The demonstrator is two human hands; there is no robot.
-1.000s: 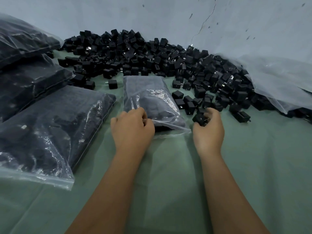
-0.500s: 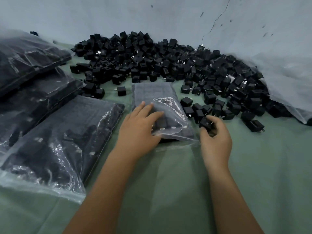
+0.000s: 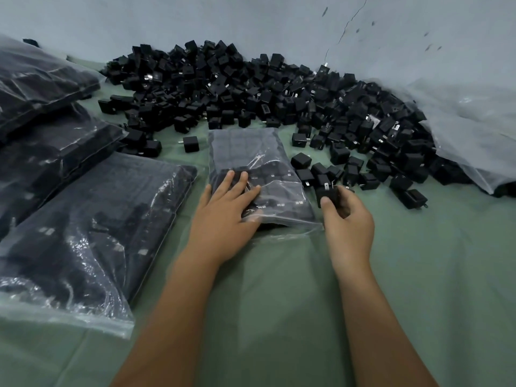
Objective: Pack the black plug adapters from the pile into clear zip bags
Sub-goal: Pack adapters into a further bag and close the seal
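Note:
A clear zip bag partly filled with black plug adapters lies on the green cloth in front of me, its mouth toward me. My left hand rests flat on the bag's near end with straight fingers. My right hand grips one black plug adapter, prongs up, just right of the bag's mouth. A big pile of loose black adapters stretches along the wall behind the bag.
Filled zip bags lie at the left: one near me, two stacked behind it. A crumpled clear plastic sheet covers the pile's right end. The grey wall stands behind. Green cloth covers the surface.
My left hand went from gripping the bag's mouth to lying flat on the bag. My right hand has lifted an adapter from the pile's edge toward the bag's mouth.

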